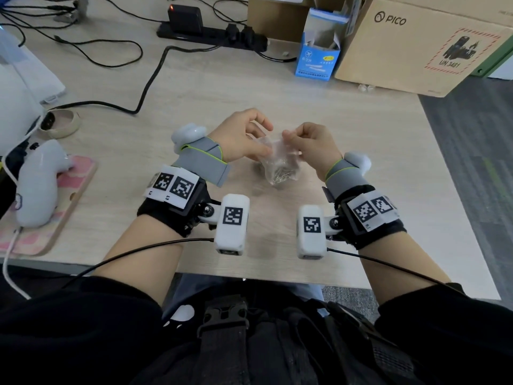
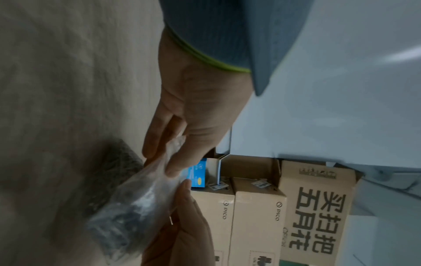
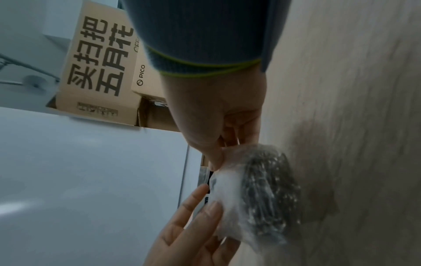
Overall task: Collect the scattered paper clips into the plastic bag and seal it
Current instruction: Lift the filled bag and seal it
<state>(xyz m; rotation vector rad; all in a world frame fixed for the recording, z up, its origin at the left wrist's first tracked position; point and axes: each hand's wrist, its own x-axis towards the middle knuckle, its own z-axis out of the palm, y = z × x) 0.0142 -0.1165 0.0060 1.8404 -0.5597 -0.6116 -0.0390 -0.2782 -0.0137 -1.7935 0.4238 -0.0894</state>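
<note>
A small clear plastic bag point(image 1: 280, 162) is held up just above the middle of the wooden table point(image 1: 194, 107). A heap of metal paper clips point(image 1: 281, 177) fills its bottom. My left hand point(image 1: 263, 143) pinches the bag's top left edge between thumb and fingers. My right hand point(image 1: 289, 143) pinches the top right edge. In the left wrist view my left hand point(image 2: 167, 162) grips the bag point(image 2: 145, 190) above the dark clips point(image 2: 118, 226). The right wrist view shows my right hand point(image 3: 216, 160) on the bag point(image 3: 227, 196), beside the clips point(image 3: 266, 189). Whether the bag's mouth is closed cannot be seen.
A blue carton point(image 1: 319, 54) and a PICO cardboard box point(image 1: 416, 45) stand at the back right. A power strip point(image 1: 211, 34) and cables point(image 1: 150, 79) lie at the back. On the left sit a tape roll point(image 1: 59, 123) and a white controller point(image 1: 39, 182) on a pink pad point(image 1: 72, 195).
</note>
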